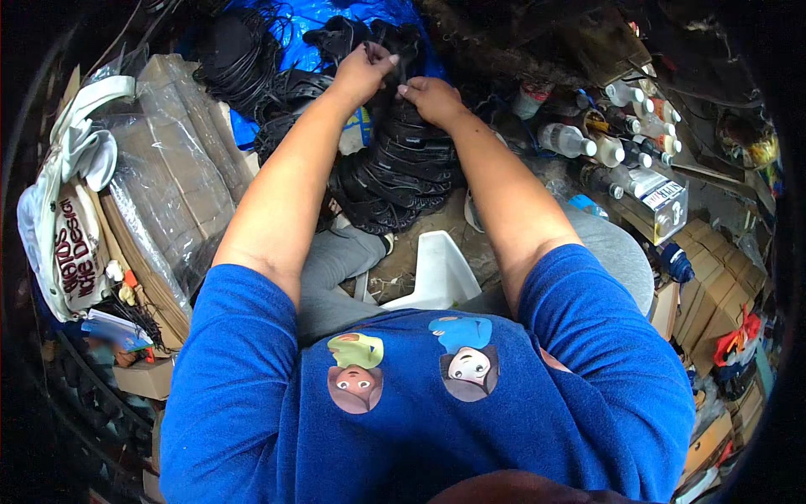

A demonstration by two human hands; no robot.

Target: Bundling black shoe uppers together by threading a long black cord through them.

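Note:
Both arms reach forward to a tall stack of black layered pieces (407,172) standing in front of my knees. Their ridged edges overlap, and I cannot make out their exact kind. My left hand (363,74) is closed in a pinch above the stack's far left side, beside a loose black piece (336,38). Close by on the right, my right hand (431,99) pinches at the top of the stack, thumb and forefinger pressed together. Whatever thin dark thing lies between the fingertips of either hand is too small and dark to name.
Behind lies shiny blue sheeting (306,25), with a bundle of black strands (239,63) at its left. Flattened cardboard (168,168) under clear plastic and a white bag (71,227) are at left. Several plastic bottles (567,140) lie at right. Between my legs is a white plastic stool (438,273).

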